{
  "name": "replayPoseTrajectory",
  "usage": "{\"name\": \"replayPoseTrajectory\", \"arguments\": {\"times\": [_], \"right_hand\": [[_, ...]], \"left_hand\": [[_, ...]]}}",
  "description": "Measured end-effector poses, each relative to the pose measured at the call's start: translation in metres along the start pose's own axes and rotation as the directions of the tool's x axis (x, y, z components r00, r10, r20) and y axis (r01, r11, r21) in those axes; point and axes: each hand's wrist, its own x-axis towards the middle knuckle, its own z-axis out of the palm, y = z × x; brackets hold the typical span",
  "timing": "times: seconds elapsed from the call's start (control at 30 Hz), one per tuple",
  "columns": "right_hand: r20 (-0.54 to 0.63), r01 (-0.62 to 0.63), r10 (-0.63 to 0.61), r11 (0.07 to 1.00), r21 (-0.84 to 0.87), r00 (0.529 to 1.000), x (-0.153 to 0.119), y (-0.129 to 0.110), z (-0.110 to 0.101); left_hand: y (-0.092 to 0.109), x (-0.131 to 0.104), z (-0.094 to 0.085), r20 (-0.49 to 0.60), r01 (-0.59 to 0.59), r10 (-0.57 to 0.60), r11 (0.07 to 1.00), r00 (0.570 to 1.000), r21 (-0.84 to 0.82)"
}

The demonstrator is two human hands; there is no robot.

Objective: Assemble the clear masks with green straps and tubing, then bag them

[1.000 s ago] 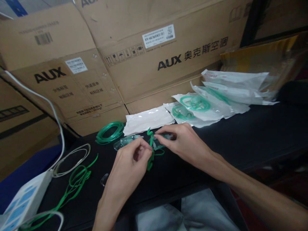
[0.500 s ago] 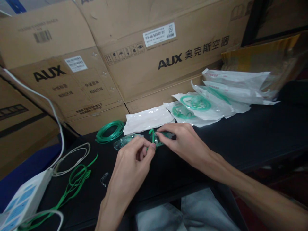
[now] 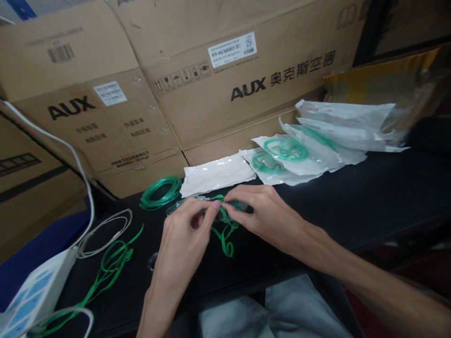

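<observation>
My left hand and my right hand meet over the black table, fingertips close together. Both pinch a thin green elastic strap, whose loose end curls down below the fingers. Partly hidden behind my left hand lies a clear plastic mask. More clear greenish plastic shows behind my right fingertips. A small clear bent piece rests left of my left wrist, partly covered by it.
Coiled green tubing and a white packet lie behind the hands. Several clear packages with green tubing stretch to the right. At left are loose green straps, a white cable and a power strip. Cardboard boxes wall the back.
The strap's loose end now hangs below my fingers, where before a short hooked end stood up between them. My hands have drawn closer together, and my left hand has shifted slightly up and left.
</observation>
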Motion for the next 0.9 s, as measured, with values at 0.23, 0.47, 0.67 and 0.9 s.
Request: {"name": "replayPoseTrajectory", "arguments": {"times": [0.23,0.47,0.67,0.9], "right_hand": [[-0.031,-0.034,0.032,0.998,-0.059,0.999,0.002,0.003,-0.006],[-0.026,-0.049,0.047,0.997,-0.061,0.999,0.001,0.005,-0.007],[0.048,0.014,-0.013,1.000,-0.028,0.999,-0.001,0.001,-0.002],[-0.022,-0.083,0.080,0.974,-0.213,0.997,-0.001,0.019,-0.007]], "left_hand": [[0.004,-0.002,0.001,0.063,0.041,-0.035,0.995,0.997,-0.089],[0.003,-0.001,-0.001,0.097,0.086,-0.078,0.993,0.992,-0.086],[-0.003,0.000,-0.001,0.068,0.060,-0.054,0.995,0.996,-0.084],[0.001,-0.002,-0.005,0.156,0.045,-0.029,0.994,0.987,-0.097]]}}
